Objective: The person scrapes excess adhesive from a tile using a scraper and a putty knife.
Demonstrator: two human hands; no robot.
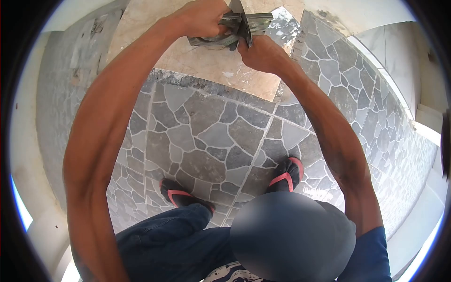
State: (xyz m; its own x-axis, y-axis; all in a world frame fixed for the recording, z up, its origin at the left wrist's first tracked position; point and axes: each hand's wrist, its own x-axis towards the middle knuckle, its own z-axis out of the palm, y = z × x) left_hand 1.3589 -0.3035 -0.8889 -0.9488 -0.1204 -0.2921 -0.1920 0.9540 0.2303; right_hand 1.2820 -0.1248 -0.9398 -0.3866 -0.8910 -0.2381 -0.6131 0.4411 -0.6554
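Note:
At the top of the head view my left hand (203,19) is closed around a grey, smeared plastering trowel (260,19). The trowel's long flat plate reaches to the right, in front of my right hand. My right hand (264,55) is closed on a scraper (243,29), whose dark, thin blade stands crosswise against the trowel. The handles of both tools are hidden in my fingers. Below the hands is a beige marbled slab (221,66), with a white and grey smeared patch (284,26) at its upper right corner.
Grey stone-pattern floor tiles (202,127) with pale joints surround the slab. Rough dark residue (188,81) runs along its near edge. My feet in dark and red sandals (287,175) stand on the tiles. White walls (397,61) curve along the sides.

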